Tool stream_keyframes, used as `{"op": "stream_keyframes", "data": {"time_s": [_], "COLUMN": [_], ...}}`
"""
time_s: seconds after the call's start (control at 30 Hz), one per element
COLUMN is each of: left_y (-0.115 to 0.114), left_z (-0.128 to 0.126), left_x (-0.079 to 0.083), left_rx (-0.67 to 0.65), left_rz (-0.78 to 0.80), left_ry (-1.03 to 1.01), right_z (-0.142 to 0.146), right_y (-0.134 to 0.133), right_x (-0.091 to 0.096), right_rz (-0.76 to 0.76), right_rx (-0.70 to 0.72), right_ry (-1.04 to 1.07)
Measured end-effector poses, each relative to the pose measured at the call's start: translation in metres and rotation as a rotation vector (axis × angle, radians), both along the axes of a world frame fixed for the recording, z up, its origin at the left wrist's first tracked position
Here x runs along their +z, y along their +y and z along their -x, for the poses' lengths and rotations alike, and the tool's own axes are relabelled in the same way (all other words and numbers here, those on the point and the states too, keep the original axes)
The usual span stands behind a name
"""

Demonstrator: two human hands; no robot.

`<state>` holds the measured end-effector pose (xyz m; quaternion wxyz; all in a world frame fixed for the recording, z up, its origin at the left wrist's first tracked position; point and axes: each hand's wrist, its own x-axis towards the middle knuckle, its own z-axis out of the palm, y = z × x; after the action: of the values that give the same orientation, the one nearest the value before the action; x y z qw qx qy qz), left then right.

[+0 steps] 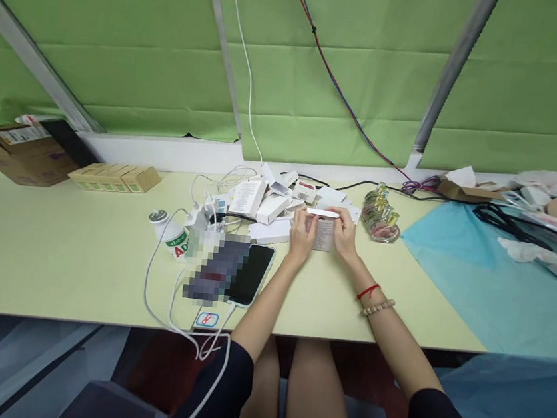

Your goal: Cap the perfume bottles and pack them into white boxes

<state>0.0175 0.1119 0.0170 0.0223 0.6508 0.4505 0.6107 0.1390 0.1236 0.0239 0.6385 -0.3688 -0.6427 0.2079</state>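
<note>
Between my two hands, a small white carton (325, 233) with printed text on its face is held up over the table. My left hand (302, 236) grips its left side, and my right hand (345, 233) has its right side, fingers curled at the top edge. A white flap (322, 213) shows along the top. Just behind lies a heap of white cartons (273, 205), some lying tilted over others. A long white box (270, 231) rests left of my left hand. Several glass bottles with gold tops (381, 214) stand to the right of my right hand.
Left of my arms lie a phone (252, 276), a blurred-out item (218, 272), a white bottle (169, 235) and white charging cables (147, 281). Farther left are tan boxes (116, 178) and a brown carton (27, 157). A blue sheet (452, 276) covers the table's right side.
</note>
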Motion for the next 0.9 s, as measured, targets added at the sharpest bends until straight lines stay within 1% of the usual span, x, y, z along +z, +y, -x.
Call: {"op": "stream_keyframes", "data": {"time_s": [0.07,0.13,0.23,0.33,0.53,0.67,0.77,0.9], "left_y": [0.001,0.002,0.002,0.002,-0.001,-0.005,-0.007,-0.008], "left_z": [0.000,0.001,0.002,0.003,0.001,0.000,0.002,0.002], "left_x": [0.000,0.000,0.000,-0.001,0.000,0.004,0.005,0.005], "left_rx": [-0.021,-0.048,-0.068,-0.050,-0.031,-0.001,-0.004,0.003], "left_rz": [0.001,0.004,0.030,0.037,-0.037,-0.072,-0.039,0.046], "left_ry": [-0.027,-0.064,-0.102,-0.092,-0.022,0.068,0.122,0.178], "right_z": [0.000,0.000,-0.001,-0.001,-0.001,-0.001,-0.002,-0.003], "right_y": [-0.004,-0.007,-0.008,-0.006,-0.003,-0.005,-0.006,-0.006], "right_x": [0.001,0.001,0.001,0.001,-0.001,0.000,0.001,0.002], "right_rz": [-0.029,-0.019,0.011,0.041,0.075,0.047,0.032,0.020], "right_rx": [-0.016,-0.012,0.000,0.009,0.017,0.047,0.074,0.070], "right_ry": [-0.074,-0.108,-0.102,-0.057,-0.053,-0.069,-0.082,-0.104]}}
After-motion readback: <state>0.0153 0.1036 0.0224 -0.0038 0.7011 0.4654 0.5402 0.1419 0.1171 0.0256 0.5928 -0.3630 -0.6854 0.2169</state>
